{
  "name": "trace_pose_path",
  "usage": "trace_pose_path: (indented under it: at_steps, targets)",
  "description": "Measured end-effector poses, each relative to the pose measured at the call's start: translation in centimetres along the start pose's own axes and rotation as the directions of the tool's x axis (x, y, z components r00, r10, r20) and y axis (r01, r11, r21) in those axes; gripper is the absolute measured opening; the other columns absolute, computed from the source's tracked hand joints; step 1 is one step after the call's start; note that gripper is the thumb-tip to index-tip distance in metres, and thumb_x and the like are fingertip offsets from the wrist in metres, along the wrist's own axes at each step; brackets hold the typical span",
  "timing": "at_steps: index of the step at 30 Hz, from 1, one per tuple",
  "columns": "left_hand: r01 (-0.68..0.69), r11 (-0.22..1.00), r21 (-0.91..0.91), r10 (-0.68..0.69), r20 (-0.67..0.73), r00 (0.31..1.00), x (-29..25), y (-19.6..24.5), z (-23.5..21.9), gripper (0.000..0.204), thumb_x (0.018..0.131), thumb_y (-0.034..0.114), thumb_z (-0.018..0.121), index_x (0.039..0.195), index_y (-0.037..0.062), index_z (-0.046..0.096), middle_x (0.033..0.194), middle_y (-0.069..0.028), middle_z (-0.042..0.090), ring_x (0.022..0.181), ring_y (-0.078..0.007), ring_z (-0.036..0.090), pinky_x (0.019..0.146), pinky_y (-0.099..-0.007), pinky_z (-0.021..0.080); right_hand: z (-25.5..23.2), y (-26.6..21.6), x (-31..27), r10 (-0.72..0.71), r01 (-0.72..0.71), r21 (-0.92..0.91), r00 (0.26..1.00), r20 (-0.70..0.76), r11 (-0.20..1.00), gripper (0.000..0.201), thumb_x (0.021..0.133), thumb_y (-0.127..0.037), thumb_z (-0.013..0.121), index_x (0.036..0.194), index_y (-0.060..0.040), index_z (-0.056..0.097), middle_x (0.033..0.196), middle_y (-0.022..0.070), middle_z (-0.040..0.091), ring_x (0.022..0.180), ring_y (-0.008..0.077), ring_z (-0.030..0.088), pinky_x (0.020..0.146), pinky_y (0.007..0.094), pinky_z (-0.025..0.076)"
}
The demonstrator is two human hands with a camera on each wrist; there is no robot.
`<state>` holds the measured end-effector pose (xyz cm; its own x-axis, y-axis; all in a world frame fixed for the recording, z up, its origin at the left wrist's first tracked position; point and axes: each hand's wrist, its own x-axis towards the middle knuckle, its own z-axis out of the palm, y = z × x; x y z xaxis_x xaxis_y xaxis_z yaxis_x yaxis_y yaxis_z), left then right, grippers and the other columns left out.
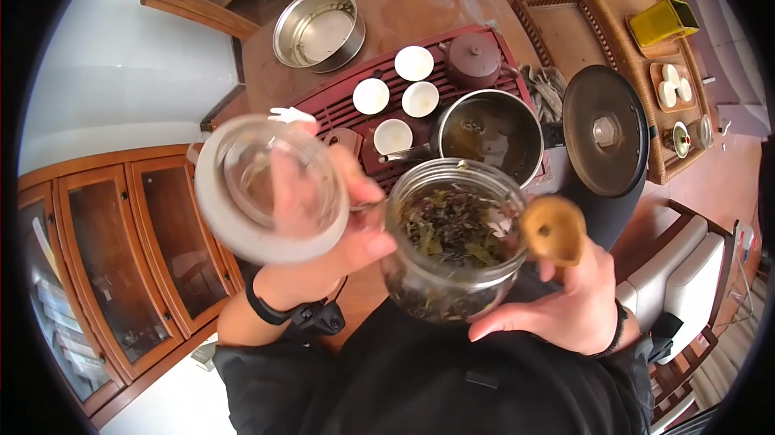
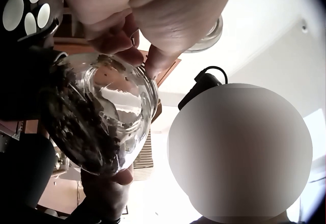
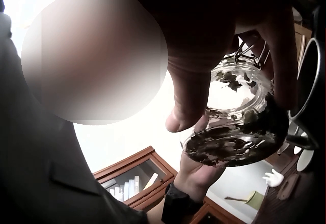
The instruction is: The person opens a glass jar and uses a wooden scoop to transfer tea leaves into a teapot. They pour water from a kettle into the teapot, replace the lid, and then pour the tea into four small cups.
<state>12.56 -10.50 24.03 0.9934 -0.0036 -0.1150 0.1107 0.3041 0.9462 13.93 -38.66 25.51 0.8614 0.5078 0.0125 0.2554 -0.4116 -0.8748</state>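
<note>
A glass jar (image 1: pixel 452 257) with dried tea leaves (image 1: pixel 456 225) inside is held in front of the dark-clothed torso, mouth tilted toward the head camera. My left hand (image 1: pixel 323 201) pinches its rim beside the wire fitting. The blurred glass lid (image 1: pixel 270 189), with a pale seal, overlaps this hand. My right hand (image 1: pixel 577 298) grips the jar's other side, its thumb stretched along the lower wall. Beside that rim, a rounded yellow-brown wooden piece (image 1: pixel 553 229) partly covers the right fingers. A wire clasp (image 3: pixel 249 53) shows by these fingers in the right wrist view.
Beyond the jar, a slatted red tea tray (image 1: pixel 327 108) bears several white cups (image 1: pixel 414 63) and a brown teapot (image 1: pixel 474 59). A pot of dark liquid (image 1: pixel 491 136) stands close behind the jar, near a dark round lid (image 1: pixel 605 132). A steel pan (image 1: pixel 319 29) sits farther back.
</note>
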Motion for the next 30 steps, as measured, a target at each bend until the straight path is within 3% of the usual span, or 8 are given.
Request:
trace_pose_path:
  at_steps: [4, 6, 7, 11, 15, 16, 27, 30]
  targets:
    - [-0.090, 0.991, -0.094, 0.080, -0.112, 0.991, -3.8, -0.4, -1.2, 0.112, 0.070, -0.002, 0.091, 0.154, 0.0256, 0.023, 0.106, -0.0048, 0.054, 0.092, -0.0145, 0.062, 0.069, -0.0263, 0.053, 2.0, 0.8, 0.5, -0.172, 0.156, 0.141, 0.979, 0.106, 0.978, 0.077, 0.058, -0.039, 0.099, 0.109, -0.0002, 0.056, 0.125, 0.0207, 0.066, 0.079, 0.0217, 0.069, 0.063, 0.0277, 0.053]
    - [-0.141, 0.986, -0.094, 0.118, -0.220, 0.968, -5.6, -0.4, -1.7, 0.110, 0.069, 0.000, 0.093, 0.153, 0.0241, 0.027, 0.106, -0.0037, 0.054, 0.090, -0.0145, 0.061, 0.074, -0.0285, 0.055, 3.1, 0.9, 1.6, -0.325, 0.291, 0.242, 0.938, 0.117, 0.926, 0.065, 0.062, -0.033, 0.098, 0.096, -0.0032, 0.051, 0.125, 0.0332, 0.061, 0.090, 0.0362, 0.072, 0.071, 0.0361, 0.057]
    - [-0.149, 0.987, -0.052, 0.129, -0.278, 0.952, -6.5, 0.0, -1.8, 0.105, 0.071, 0.008, 0.094, 0.153, 0.0206, 0.028, 0.104, -0.0020, 0.052, 0.091, -0.0137, 0.060, 0.076, -0.0292, 0.055, 3.7, 0.5, 1.6, -0.323, 0.292, 0.251, 0.942, 0.093, 0.923, 0.050, 0.074, -0.024, 0.087, 0.097, 0.0006, 0.049, 0.123, 0.0290, 0.058, 0.088, 0.0433, 0.065, 0.077, 0.0429, 0.055]
    - [-0.189, 0.972, 0.137, 0.230, -0.425, 0.875, -9.3, -0.6, -3.0, 0.104, 0.075, 0.028, 0.093, 0.153, 0.0127, 0.026, 0.104, -0.0020, 0.045, 0.094, -0.0125, 0.057, 0.079, -0.0268, 0.053, 5.5, 0.2, 2.9, -0.395, 0.313, 0.324, 0.890, 0.227, 0.893, 0.041, 0.078, -0.013, 0.080, 0.093, 0.0009, 0.044, 0.122, 0.0266, 0.054, 0.089, 0.0407, 0.062, 0.078, 0.0450, 0.053]
    - [-0.188, 0.960, 0.209, 0.269, -0.489, 0.830, -11.5, -1.2, -4.8, 0.104, 0.075, 0.025, 0.094, 0.153, 0.0129, 0.026, 0.107, -0.0031, 0.046, 0.098, -0.0133, 0.056, 0.087, -0.0283, 0.050, 8.2, 0.4, 3.5, -0.413, 0.344, 0.292, 0.884, 0.221, 0.892, 0.044, 0.082, -0.011, 0.077, 0.110, 0.0070, 0.049, 0.116, 0.0242, 0.058, 0.091, 0.0378, 0.066, 0.075, 0.0424, 0.056]
    - [-0.142, 0.940, 0.311, 0.276, -0.444, 0.853, -12.6, -1.6, -6.0, 0.105, 0.082, 0.038, 0.088, 0.157, 0.0065, 0.022, 0.119, -0.0042, 0.051, 0.108, -0.0160, 0.053, 0.099, -0.0312, 0.044, 8.9, 0.5, 3.6, -0.412, 0.345, 0.293, 0.886, 0.211, 0.892, 0.046, 0.083, -0.011, 0.077, 0.115, 0.0080, 0.050, 0.114, 0.0234, 0.059, 0.092, 0.0373, 0.066, 0.075, 0.0420, 0.057]
    - [-0.203, 0.933, 0.298, 0.330, -0.481, 0.812, -14.0, -5.8, -10.0, 0.106, 0.068, 0.004, 0.095, 0.145, 0.0137, 0.022, 0.106, -0.0054, 0.063, 0.085, -0.0128, 0.059, 0.073, -0.0251, 0.050, 14.2, 2.2, 6.3, -0.264, 0.223, 0.201, 0.942, 0.209, 0.954, 0.035, 0.091, -0.005, 0.073, 0.123, -0.0006, 0.061, 0.106, 0.0183, 0.070, 0.092, 0.0362, 0.071, 0.076, 0.0395, 0.059]
    - [-0.238, 0.929, 0.282, 0.348, -0.456, 0.819, -13.8, -6.7, -10.9, 0.102, 0.071, 0.000, 0.092, 0.146, 0.0146, 0.023, 0.108, -0.0070, 0.063, 0.089, -0.0150, 0.063, 0.076, -0.0275, 0.054, 14.9, 2.4, 6.8, -0.246, 0.204, 0.181, 0.936, 0.253, 0.962, 0.034, 0.092, 0.000, 0.069, 0.125, 0.0007, 0.059, 0.103, 0.0198, 0.071, 0.091, 0.0325, 0.074, 0.075, 0.0386, 0.059]
